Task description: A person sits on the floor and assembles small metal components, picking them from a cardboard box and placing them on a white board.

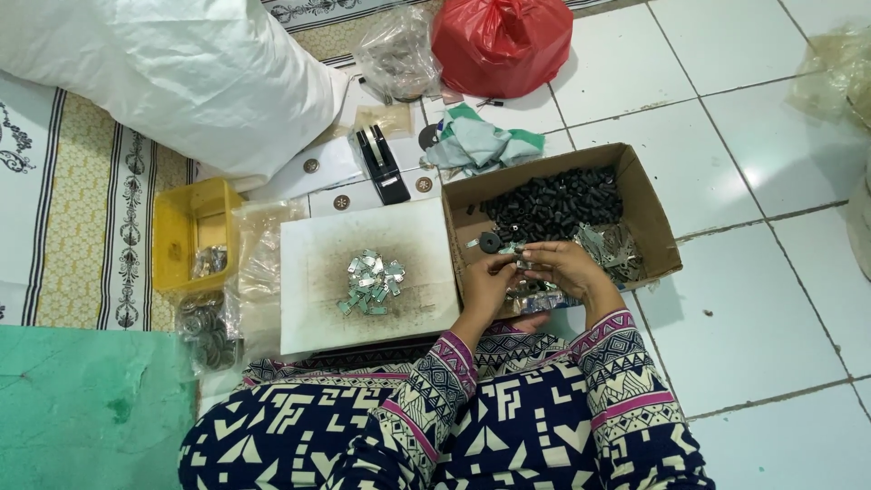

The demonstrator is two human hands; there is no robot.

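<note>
My left hand [487,275] and my right hand [555,263] meet over the near edge of an open cardboard box [646,195]. Between their fingertips they pinch a small metal piece [523,262]. The box holds a heap of small black cylinders [555,203], a black ring [490,242] and a pile of thin metal clips [610,249]. To the left lies a stained white board [313,299] with a small pile of silvery metal parts [369,282] at its middle.
A yellow plastic tub [177,227] and clear bags of round metal parts [207,331] sit at the left. A black tape dispenser [381,163], a green-white cloth [476,141], a red plastic bag [501,41] and a big white sack [172,73] lie behind.
</note>
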